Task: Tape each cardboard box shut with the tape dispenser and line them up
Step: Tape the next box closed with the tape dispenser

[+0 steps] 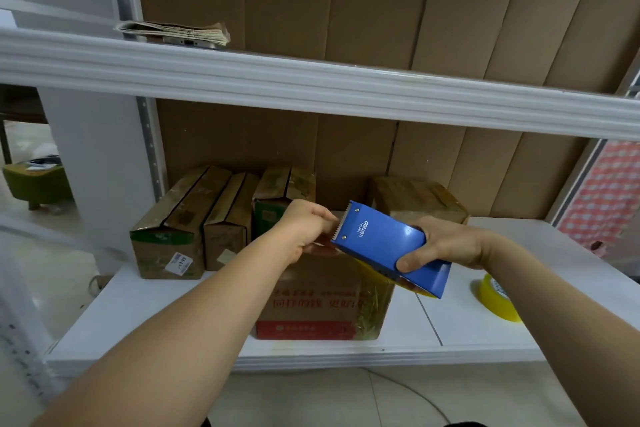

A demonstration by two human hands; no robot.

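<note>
Taping a box on the white metal shelf (485, 333).

The brown cardboard box with red print (322, 302) sits mid-shelf, top hidden by hands; right hand (446, 244) grips the blue metal tape dispenser (388, 246) above it; left hand (306, 229) pinches at its serrated edge, tape indistinct.

Glossy blue tape dispenser (384, 243); matt cardboard box (325, 302).

Blue tape dispenser (388, 246) is held tilted above the front box (325, 302), serrated blade toward the shelf's back. That red-printed box sits at the shelf's (485, 333) front edge. Four brown boxes (194, 222) are lined along the back, the rightmost one (419, 198) apart.
</note>
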